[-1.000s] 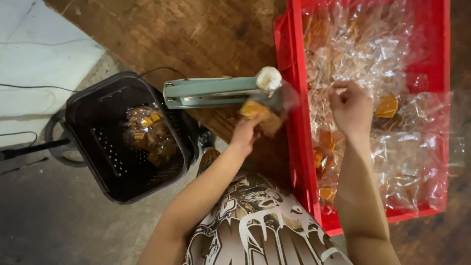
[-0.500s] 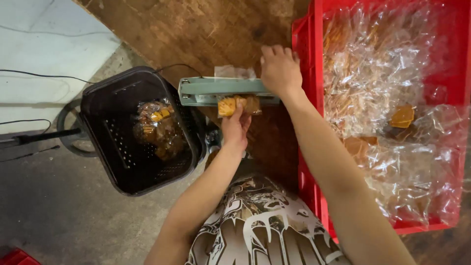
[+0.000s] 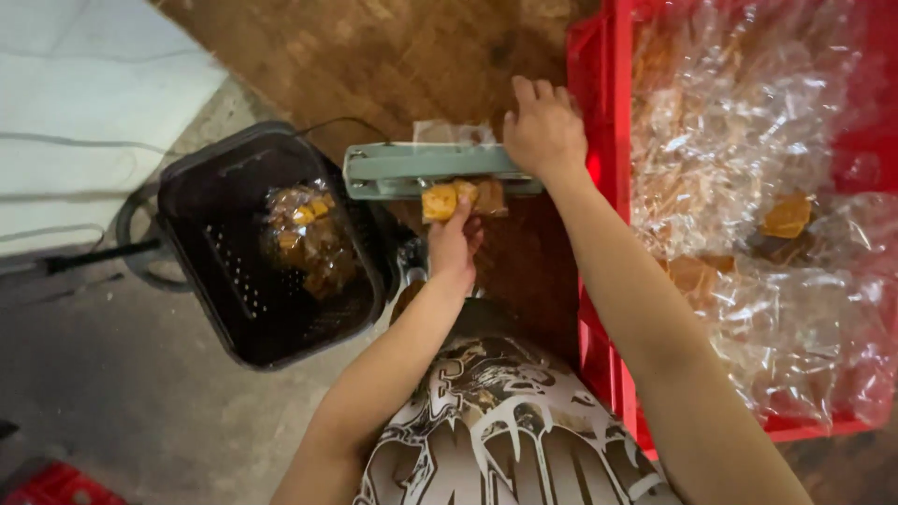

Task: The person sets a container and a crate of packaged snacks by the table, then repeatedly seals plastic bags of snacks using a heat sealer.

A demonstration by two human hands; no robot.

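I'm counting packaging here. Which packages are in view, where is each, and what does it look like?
Small clear bag of orange-brown pieces: under the grey-green sealer bar, held by the left hand.
Sealed clear bags, same filling: heaped in the black basket.
Crinkled clear bags: filling the red crate.

Surroundings on floor and table

A black basket (image 3: 245, 281) is seen at left, with a filled bag (image 3: 309, 234) laid inside. A red crate (image 3: 599, 309) of clear bags (image 3: 748, 131) is set at right on the wooden table (image 3: 374, 56). A white sheet (image 3: 84, 112) is spread far left, above grey floor (image 3: 112, 402).
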